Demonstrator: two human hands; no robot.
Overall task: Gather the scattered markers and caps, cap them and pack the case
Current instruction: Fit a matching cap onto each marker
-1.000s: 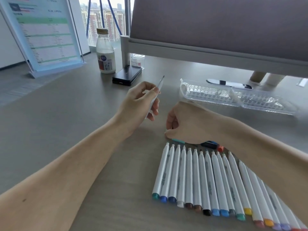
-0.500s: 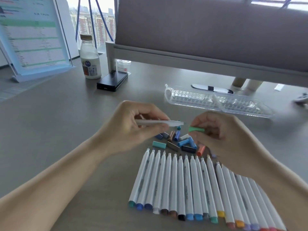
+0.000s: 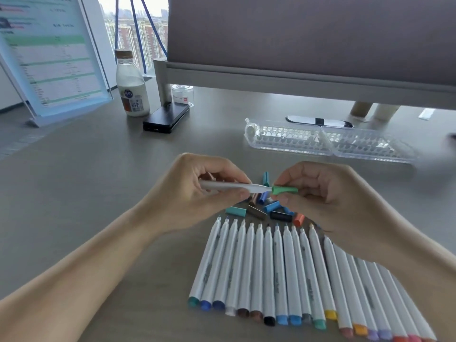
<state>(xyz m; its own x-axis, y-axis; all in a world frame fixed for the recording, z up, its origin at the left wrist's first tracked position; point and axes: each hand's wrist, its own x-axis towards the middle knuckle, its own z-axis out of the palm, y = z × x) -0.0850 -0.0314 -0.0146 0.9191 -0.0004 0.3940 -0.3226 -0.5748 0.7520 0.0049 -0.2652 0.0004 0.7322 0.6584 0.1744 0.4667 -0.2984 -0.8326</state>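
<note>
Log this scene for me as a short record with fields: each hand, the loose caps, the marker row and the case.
Left hand: grips a white marker, held roughly level, tip pointing to the right
Right hand: pinches a green cap at that tip, not pushed on
Loose caps: small pile on the table, between the hands and the row
Marker row: white markers side by side, far tips uncapped
Case: clear plastic, beyond the hands

White marker [image 3: 229, 186] level, green cap [image 3: 284, 190] at its tip
</note>
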